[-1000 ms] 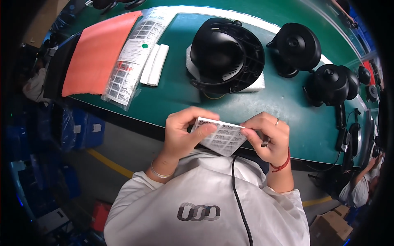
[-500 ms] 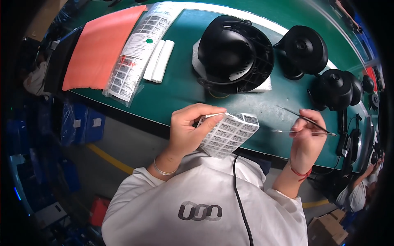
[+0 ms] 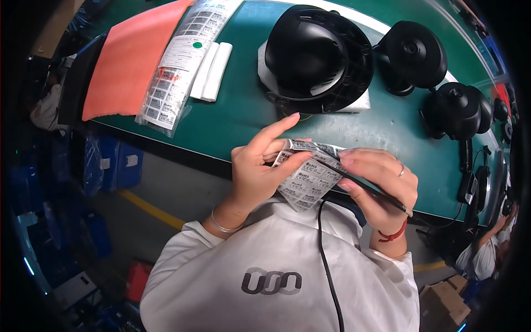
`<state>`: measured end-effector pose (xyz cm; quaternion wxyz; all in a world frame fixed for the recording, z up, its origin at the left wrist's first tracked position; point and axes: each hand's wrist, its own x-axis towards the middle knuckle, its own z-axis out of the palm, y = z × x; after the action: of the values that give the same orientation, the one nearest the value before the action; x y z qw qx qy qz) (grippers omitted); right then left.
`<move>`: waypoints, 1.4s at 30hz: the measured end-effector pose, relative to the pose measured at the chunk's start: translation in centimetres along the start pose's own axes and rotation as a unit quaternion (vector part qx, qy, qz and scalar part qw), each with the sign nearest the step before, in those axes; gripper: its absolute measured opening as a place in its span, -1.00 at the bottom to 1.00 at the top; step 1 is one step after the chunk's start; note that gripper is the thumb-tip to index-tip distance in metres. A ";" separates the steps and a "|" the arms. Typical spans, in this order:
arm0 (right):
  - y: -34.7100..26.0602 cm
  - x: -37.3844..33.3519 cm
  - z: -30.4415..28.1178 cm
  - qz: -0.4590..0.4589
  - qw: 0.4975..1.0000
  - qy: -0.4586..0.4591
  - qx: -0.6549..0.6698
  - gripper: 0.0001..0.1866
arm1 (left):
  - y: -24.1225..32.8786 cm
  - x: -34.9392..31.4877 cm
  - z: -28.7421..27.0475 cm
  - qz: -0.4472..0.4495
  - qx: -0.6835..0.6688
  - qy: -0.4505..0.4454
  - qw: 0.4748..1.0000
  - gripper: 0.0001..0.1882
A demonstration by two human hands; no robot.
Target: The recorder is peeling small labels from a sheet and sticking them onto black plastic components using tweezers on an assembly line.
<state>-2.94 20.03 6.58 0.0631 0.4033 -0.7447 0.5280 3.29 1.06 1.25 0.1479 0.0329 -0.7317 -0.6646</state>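
My left hand pinches a sheet of silver-grey labels between thumb and fingers, its index finger stretched out toward the table. The upper part of the sheet is folded over. At the sheet's right side, my right hand is closed around dark tweezers, which slant up across the labels toward my left thumb. My right fingertips are at the folded edge. Whether a single label is caught in the tips cannot be made out. Beyond the hands, a glossy black rounded housing rests on a white foam block.
More black housings stand at the right of the green table. At left lie an orange-red sheet, a bagged stack of labels and white rolls. A black cable hangs over my white garment. Other people show at both edges.
My right hand has moved left with the tweezers, from beside the sheet onto its right edge. My left index finger has lifted away from the sheet's top, and the sheet's upper edge has bent over.
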 end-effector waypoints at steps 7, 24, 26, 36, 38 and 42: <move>0.2 0.0 0.2 0.014 1.000 0.018 0.002 -0.79 | -1.4 -0.3 -0.1 0.117 0.021 -0.012 0.993 -0.26; 1.8 2.1 1.9 -0.147 0.977 0.061 -0.143 -0.67 | -2.2 0.1 -1.8 0.010 -0.103 -0.020 0.994 -0.08; 1.8 2.2 2.0 -0.147 0.976 0.055 -0.149 -0.64 | -2.1 0.2 -1.7 0.005 -0.105 -0.024 0.994 -0.08; 1.3 2.7 1.7 -0.142 0.976 0.021 -0.164 -0.65 | -2.8 0.4 -2.0 0.060 -0.075 -0.062 0.993 -0.05; 0.9 2.6 1.5 -0.149 0.973 0.027 -0.173 -0.66 | -2.9 0.4 -2.0 0.067 -0.069 -0.063 0.993 -0.04; 0.6 2.3 1.2 -0.143 0.974 0.023 -0.176 -0.68 | -2.7 0.5 -2.0 0.076 -0.068 -0.068 0.992 -0.04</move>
<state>-4.48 17.87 6.79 0.2248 0.4757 -0.7592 0.3832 2.91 -1.29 -1.21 0.1494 -0.0783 -0.6934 -0.7005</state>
